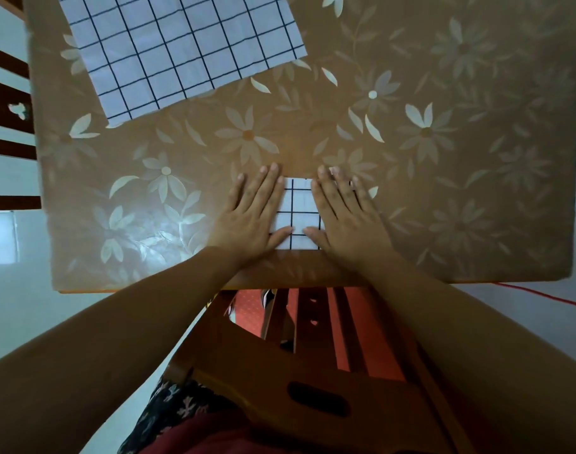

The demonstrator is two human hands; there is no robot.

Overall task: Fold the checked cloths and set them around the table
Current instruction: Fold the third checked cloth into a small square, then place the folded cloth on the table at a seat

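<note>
- Pressing flat, the left hand and right hand pin a folded checked cloth near the bench edge, fingers straight.
- Another checked cloth lies spread far left.

Overall level: dim indoor light with a warm brown cast over the table.
Glare: a cool white sheen on the table's glossy covering at the near left washes out the flower print there.
Falloff: the table's right side is duller and lower in contrast.
Shadows: soft and weak, with a faint dark fringe beside the left hand and the right hand; the forearms near the camera are underlit.
Sharpness: grid lines on the folded cloth are crisp; the open checked cloth at the far left is slightly softer and bluish.
Distortion: wide-angle, so the table edges bow and the forearms swell toward the near corners.
</note>
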